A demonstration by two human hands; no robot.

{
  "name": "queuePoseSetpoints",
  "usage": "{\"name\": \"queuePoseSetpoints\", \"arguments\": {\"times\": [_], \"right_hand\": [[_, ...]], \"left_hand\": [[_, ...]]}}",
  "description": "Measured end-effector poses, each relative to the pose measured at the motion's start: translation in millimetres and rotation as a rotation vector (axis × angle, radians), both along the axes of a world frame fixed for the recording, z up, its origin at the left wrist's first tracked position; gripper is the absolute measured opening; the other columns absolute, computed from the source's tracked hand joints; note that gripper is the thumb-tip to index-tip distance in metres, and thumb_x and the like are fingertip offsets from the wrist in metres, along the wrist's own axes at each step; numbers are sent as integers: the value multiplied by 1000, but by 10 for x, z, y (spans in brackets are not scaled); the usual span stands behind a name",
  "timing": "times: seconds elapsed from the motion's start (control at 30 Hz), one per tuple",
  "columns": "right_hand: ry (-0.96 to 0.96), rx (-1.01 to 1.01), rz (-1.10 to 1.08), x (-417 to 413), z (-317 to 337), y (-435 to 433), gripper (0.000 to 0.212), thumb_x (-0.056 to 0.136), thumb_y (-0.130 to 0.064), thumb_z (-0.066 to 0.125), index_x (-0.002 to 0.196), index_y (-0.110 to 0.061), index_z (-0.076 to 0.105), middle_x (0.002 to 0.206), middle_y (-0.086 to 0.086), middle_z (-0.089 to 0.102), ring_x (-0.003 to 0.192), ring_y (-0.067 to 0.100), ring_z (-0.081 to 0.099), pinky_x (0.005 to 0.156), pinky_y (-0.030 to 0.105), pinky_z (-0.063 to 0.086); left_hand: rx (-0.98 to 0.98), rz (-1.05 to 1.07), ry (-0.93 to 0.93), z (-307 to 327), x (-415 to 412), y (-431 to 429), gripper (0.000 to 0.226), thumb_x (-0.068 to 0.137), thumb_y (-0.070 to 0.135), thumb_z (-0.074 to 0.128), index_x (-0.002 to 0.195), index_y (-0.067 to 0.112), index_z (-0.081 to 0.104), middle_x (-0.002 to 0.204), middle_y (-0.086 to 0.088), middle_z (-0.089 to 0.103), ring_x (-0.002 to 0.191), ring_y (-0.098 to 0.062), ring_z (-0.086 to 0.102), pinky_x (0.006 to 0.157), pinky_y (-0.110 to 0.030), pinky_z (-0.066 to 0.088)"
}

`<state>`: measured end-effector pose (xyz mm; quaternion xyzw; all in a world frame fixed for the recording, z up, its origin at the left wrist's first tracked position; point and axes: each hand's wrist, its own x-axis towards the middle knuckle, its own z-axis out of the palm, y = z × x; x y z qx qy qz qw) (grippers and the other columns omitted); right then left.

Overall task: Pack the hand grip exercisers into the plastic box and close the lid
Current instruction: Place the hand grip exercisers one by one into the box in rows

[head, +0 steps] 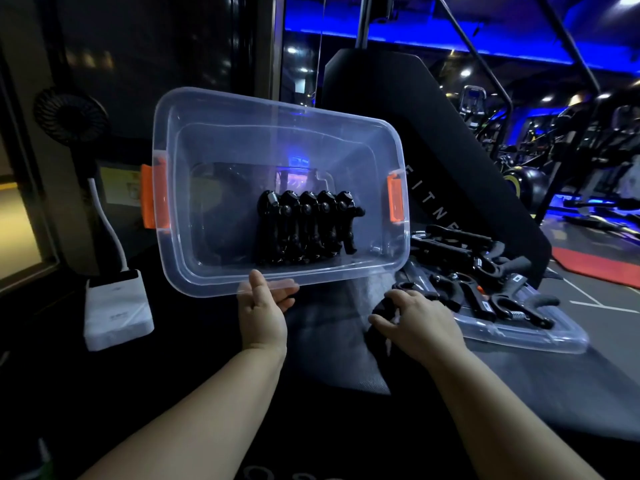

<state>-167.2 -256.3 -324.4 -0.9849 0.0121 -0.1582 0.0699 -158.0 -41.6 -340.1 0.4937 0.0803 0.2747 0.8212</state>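
A clear plastic box (221,271) with orange latches is tilted up so its opening faces me. My left hand (265,308) pinches its near rim. Several black hand grip exercisers (304,230) stand in a row against the box's bottom. More black exercisers (485,282) lie in a loose pile on the clear lid (540,339), which lies flat to the right of the box. My right hand (414,322) is beside the lid's near left end, its fingers curled round a black exerciser (386,308) that is mostly hidden under them.
A white power bank (117,310) with a cable and a small black fan (71,114) stand at the left. A black padded gym bench back (433,140) rises behind the box. Gym machines fill the blue-lit room at the right.
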Motion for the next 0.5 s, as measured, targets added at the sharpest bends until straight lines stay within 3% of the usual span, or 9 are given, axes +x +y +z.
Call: {"name": "queuePoseSetpoints", "arguments": {"times": [0.17,0.27,0.37,0.43,0.5], "right_hand": [[-145,149,31,-113,150,38,49,75,-65,63,116,-38,55,101,-9,64,92,19,61,68,29,41],[-155,362,41,-175,342,-16,46,75,-44,74,116,-41,56,82,-14,64,75,12,61,64,29,47],[-200,646,113,-211,488,-67,43,76,-20,76,111,-40,59,73,-13,66,55,2,61,44,22,49],[-229,700,142,-221,551,-54,45,75,-21,78,111,-40,57,71,-9,67,48,-1,58,39,12,39],[-217,696,141,-227,587,4,47,75,-29,77,112,-42,51,68,-5,65,42,0,54,38,11,35]], "left_hand": [[2,3,-1,0,-8,-3,28,102,40,27,92,20,44,78,-6,70,68,-13,69,62,-24,50],[2,6,-5,-6,-3,-1,28,103,40,27,92,21,44,78,-6,70,67,-12,69,61,-23,50],[4,8,-5,-11,5,-2,27,102,41,27,93,22,45,78,-6,70,66,-11,69,59,-21,51],[0,7,-6,-12,9,-5,27,102,41,27,93,22,45,77,-6,70,65,-12,69,59,-21,50],[-2,5,-8,-13,9,-7,27,102,41,27,94,23,45,78,-6,70,66,-13,69,60,-23,50]]}}
